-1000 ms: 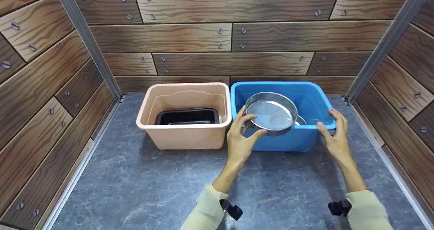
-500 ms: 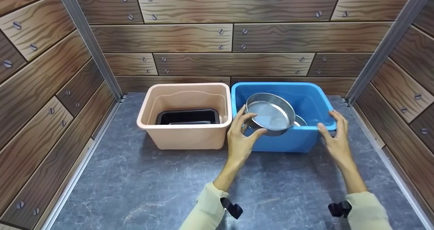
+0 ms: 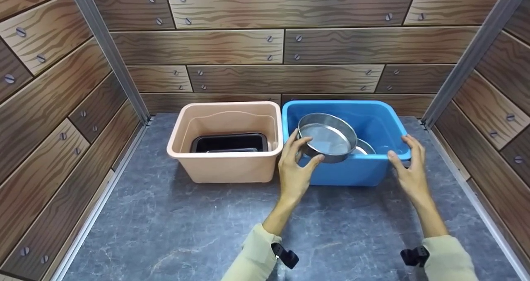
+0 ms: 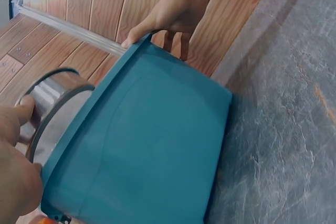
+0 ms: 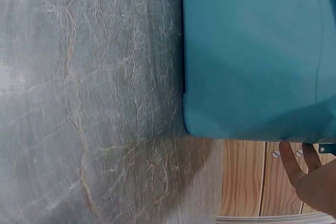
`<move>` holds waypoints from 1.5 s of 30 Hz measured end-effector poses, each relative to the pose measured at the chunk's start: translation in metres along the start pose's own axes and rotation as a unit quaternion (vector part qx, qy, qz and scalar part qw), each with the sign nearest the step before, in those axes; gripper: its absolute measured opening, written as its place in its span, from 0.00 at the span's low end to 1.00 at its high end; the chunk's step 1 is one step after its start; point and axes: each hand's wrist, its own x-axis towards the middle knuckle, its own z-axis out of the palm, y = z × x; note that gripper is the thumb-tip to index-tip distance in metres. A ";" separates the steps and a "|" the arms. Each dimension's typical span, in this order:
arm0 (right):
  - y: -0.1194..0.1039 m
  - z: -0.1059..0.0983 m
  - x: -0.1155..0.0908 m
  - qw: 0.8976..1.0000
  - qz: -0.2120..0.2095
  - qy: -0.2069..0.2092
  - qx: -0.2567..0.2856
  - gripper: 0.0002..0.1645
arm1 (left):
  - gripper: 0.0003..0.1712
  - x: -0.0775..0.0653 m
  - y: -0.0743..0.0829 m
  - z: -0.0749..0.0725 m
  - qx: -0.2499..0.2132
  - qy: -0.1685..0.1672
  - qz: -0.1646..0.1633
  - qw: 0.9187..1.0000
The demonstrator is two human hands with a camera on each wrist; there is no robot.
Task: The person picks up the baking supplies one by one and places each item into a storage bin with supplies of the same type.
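My left hand (image 3: 295, 169) pinches the side of a round metal sieve (image 3: 327, 138) between thumb and fingers. The sieve is tilted and held over the front left of the blue bin (image 3: 343, 171), with fine mesh across its bottom. In the left wrist view, the sieve's shiny side (image 4: 52, 95) shows above the bin's rim. My right hand (image 3: 412, 169) grips the bin's rim at the front right corner, thumb in front and fingers over the outer side. Partly behind the sieve, another round silvery thing (image 3: 365, 147) lies inside the bin; its kind cannot be told.
Left of the blue bin stands a peach bin (image 3: 232, 167), with a black rectangular tray (image 3: 230, 141) inside. Both bins stand side by side on a grey marbled table (image 3: 186, 227). Wood-patterned walls (image 3: 285, 78) close in the back and both sides.
The sieve has tilted a little and shifted slightly to the left with my left hand. My right hand stays on the blue bin's rim.
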 end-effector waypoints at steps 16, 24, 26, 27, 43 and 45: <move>-0.021 0.002 -0.006 1.000 -0.001 0.000 0.007 0.38 | 0.26 0.002 0.008 0.004 0.010 0.024 -0.024 0.999; -0.003 0.001 0.000 1.000 -0.001 0.000 -0.006 0.39 | 0.30 0.003 0.007 0.005 0.013 0.027 -0.036 0.999; 0.000 0.000 0.001 1.000 -0.002 0.001 -0.006 0.39 | 0.32 0.003 0.007 0.005 0.002 0.024 -0.042 0.999; 0.000 0.000 0.001 1.000 -0.003 0.000 -0.007 0.39 | 0.32 0.002 0.007 0.006 -0.003 0.023 -0.045 0.999; 0.000 -0.001 -0.003 1.000 -0.008 0.002 -0.005 0.38 | 0.32 -0.002 0.004 0.006 -0.017 0.014 -0.037 0.999; 0.000 -0.002 -0.003 1.000 -0.002 -0.002 -0.007 0.39 | 0.31 -0.003 0.003 0.006 -0.018 0.009 -0.033 0.999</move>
